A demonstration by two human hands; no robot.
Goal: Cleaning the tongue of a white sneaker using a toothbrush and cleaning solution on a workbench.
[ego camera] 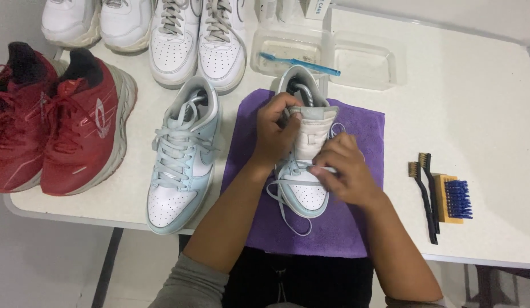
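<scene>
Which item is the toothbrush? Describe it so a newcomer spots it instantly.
On the white table, look past the purple cloth to the far edge, where clear plastic trays sit. The toothbrush lies across the left tray. It is slim and bright blue, unlike the dark-handled brushes at the table's right.

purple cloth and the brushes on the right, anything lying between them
Nothing: in the head view only bare white table separates the purple cloth from the brushes.
</scene>
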